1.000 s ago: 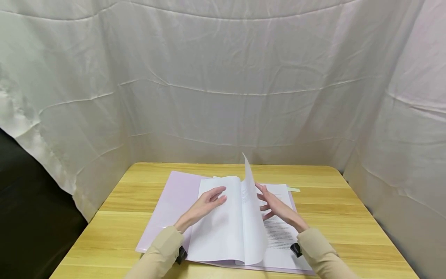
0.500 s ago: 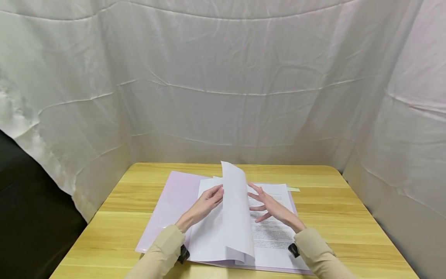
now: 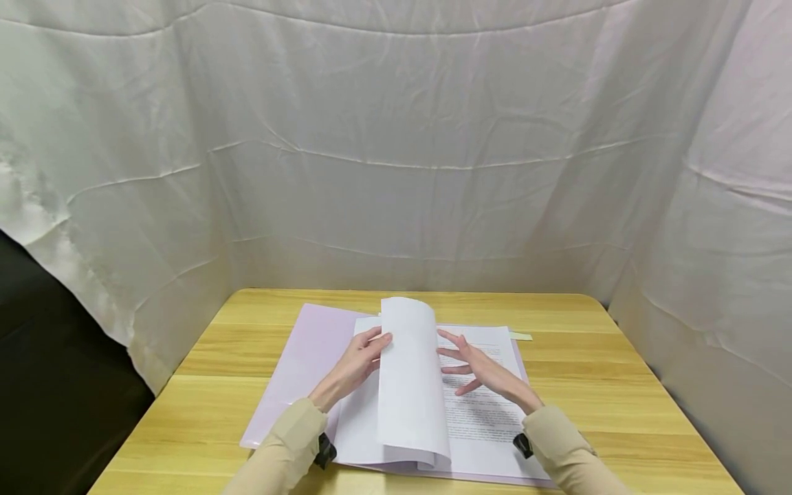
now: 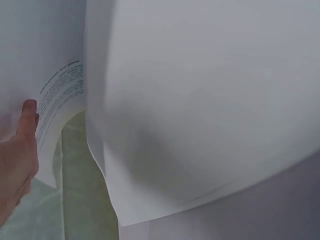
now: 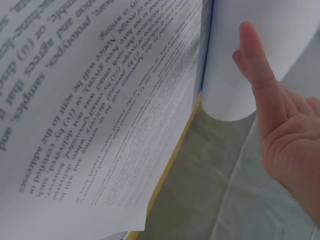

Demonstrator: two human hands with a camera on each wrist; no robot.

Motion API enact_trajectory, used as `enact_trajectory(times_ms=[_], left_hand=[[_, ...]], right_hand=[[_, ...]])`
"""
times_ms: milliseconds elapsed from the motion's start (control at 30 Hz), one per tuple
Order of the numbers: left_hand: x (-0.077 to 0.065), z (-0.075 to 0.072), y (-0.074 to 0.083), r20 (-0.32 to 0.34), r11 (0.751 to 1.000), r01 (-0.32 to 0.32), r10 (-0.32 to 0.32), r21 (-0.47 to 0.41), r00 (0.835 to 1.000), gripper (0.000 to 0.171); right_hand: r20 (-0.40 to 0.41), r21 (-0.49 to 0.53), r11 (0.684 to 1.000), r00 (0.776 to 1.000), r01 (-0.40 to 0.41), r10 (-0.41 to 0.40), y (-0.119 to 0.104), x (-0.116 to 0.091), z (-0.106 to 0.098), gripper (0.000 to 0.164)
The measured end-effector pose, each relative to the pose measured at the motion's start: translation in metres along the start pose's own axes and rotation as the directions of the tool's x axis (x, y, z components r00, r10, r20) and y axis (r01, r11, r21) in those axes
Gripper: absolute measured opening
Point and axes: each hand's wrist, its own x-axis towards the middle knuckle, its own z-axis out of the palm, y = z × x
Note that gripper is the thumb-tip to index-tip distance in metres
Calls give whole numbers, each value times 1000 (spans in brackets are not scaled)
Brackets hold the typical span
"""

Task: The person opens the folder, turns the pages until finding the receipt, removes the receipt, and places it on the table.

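A lilac folder (image 3: 306,368) lies spread on the table with loose white pages inside. One white sheet (image 3: 411,375) stands curled over the middle, bending to the left. At that sheet's left edge, my left hand (image 3: 354,363) pinches it, thumb in front and fingers partly hidden behind. My right hand (image 3: 491,371), fingers spread, is beside the curl's right side; whether its fingertips touch the paper I cannot tell. Under it lies a printed page (image 3: 479,416), its lines of text large in the right wrist view. The left wrist view has white paper (image 4: 200,100) filling most of it.
A pale yellow-green tab (image 3: 522,336) sticks out past the pages' right edge. The wooden table (image 3: 588,385) reaches out on both sides of the folder. Light grey cloth (image 3: 396,151) hangs behind and at the sides, with something black (image 3: 56,357) at the left.
The raised sheet has tipped from near upright over to the left and curled. My left hand has come to pinch its edge; my right hand has shifted slightly left, its fingers spreading.
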Motion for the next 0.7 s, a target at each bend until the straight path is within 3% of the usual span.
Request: enact_trajectory(times_ms=[333, 700], left_hand=[[0, -3, -2, -168, 999, 34, -27, 42, 985, 56], [1, -18, -10, -372, 984, 112, -54, 136, 927, 61]], right_hand=[[-17, -40, 999, 1000, -2, 1, 6, -1, -5, 64], [-50, -80, 996, 999, -26, 22, 16, -6, -16, 63]])
